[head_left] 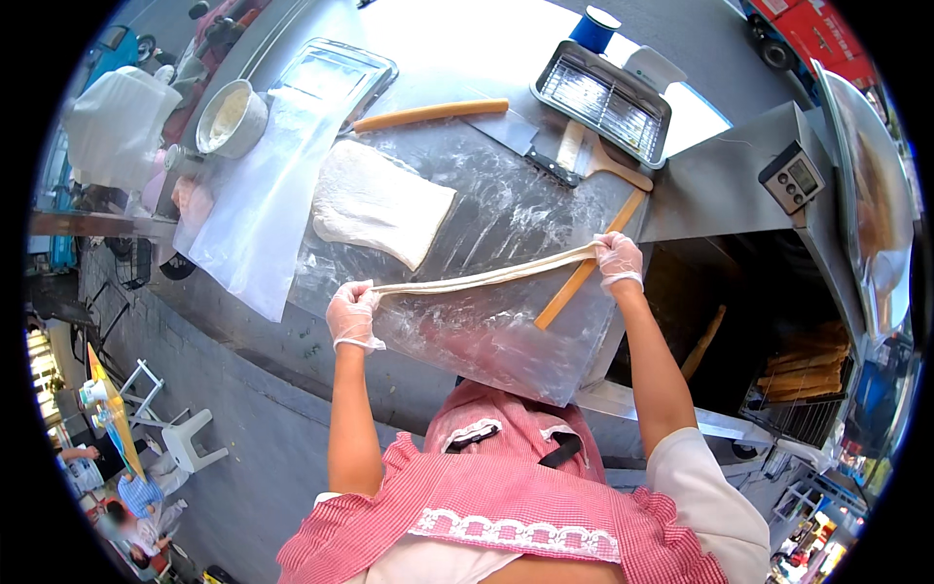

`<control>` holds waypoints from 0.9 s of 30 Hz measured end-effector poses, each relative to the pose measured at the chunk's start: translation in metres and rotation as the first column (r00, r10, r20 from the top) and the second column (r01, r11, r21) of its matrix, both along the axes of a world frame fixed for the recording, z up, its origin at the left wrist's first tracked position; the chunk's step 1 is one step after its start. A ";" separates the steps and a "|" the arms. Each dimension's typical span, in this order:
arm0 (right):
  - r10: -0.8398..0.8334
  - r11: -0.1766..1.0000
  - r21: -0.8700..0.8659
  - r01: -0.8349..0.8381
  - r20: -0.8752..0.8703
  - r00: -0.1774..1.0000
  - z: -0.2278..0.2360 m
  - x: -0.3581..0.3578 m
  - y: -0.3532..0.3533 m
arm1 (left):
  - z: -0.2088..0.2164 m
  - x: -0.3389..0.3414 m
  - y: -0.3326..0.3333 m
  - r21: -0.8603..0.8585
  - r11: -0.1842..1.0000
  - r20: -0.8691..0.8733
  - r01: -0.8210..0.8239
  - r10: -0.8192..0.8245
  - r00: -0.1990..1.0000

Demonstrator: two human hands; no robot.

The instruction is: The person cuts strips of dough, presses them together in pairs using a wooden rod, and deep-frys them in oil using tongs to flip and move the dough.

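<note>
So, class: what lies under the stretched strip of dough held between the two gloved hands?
Under the dough strip held by the left hand and right hand lies the floured metal worktop. A long wooden stick passes beneath its right end, partly hidden there.

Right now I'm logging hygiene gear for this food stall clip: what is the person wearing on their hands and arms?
Both the left hand and the right hand wear thin, translucent disposable gloves that end at the wrists. The forearms are bare, with no watch or bands showing. White short sleeves cover the upper arms, under a red-and-white checked apron with white lace trim.
</note>
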State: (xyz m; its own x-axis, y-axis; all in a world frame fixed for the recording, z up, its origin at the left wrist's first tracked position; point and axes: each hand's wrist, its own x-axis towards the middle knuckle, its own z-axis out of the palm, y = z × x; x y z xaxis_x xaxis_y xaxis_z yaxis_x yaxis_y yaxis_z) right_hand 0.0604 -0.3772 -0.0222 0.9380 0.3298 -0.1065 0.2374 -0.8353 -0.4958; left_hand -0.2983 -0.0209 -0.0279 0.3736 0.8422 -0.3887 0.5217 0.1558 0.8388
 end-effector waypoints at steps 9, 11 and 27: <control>-0.410 0.897 0.195 0.397 0.028 0.912 0.091 0.009 -0.206 | 0.087 0.132 -0.141 0.010 0.909 0.426 0.417 -0.381 0.820; -0.531 0.845 0.110 0.524 0.042 0.847 0.111 0.019 -0.272 | 0.110 0.189 -0.199 0.156 0.816 0.386 0.556 -0.568 0.726; -0.814 0.578 -0.153 0.801 -0.176 0.554 -0.097 0.005 -0.484 | -0.056 0.459 -0.475 0.273 -0.222 -0.783 0.936 -0.617 0.081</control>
